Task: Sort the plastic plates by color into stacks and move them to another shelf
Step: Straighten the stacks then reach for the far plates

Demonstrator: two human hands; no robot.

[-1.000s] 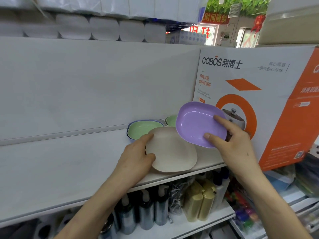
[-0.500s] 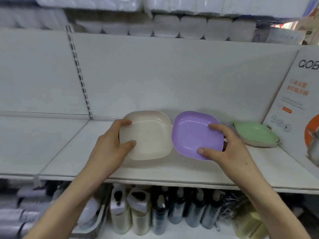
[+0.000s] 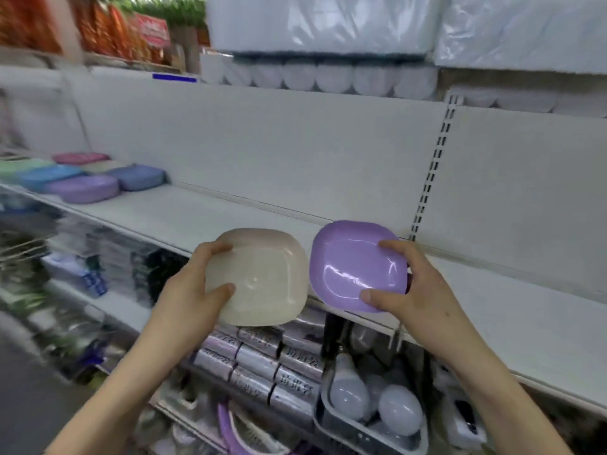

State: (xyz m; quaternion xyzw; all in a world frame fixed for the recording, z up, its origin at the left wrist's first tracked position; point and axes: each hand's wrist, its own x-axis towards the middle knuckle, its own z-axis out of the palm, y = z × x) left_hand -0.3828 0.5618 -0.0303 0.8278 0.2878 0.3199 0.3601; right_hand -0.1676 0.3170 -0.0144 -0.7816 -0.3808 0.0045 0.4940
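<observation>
Status check, tbh this looks like mid-task, not near the end.

Left hand (image 3: 187,290) has the beige plate (image 3: 262,277): thumb on the inside face, index finger hooked over the top rim, so that grip is closed on the plate's left edge. Right hand (image 3: 414,290) has the purple plate (image 3: 354,267) the same way, thumb on the inner face near the bottom and a finger over the top right corner, grip closed on its right edge. Both plates face the camera, tilted up, side by side w/ edges nearly touching (can't tell if they actually touch). They're up in the air in front of the white shelf (image 3: 197,215), not set down on it. The beige one hangs over the shelf's front lip and the purple one sits a bit further in.

What's done, afaict: far down the shelf to the left there's a cluster of colored stacks, a purple stack (image 3: 83,188), a darker blue stack (image 3: 141,177), a light blue stack (image 3: 46,175), plus green, pink and beige-ish ones behind. Too blurry to count plates per stack.

What's left, imo: these two need to go onto their matching colors, purple on purple, beige on the pale one at the back. They're well apart from the hands, so a walk or a long reach is needed. No idea how many unsorted plates remain, none show here.

Other stuff: light bulbs (image 3: 348,389) in a gray bin below, silver boxes (image 3: 262,356) next to them.
</observation>
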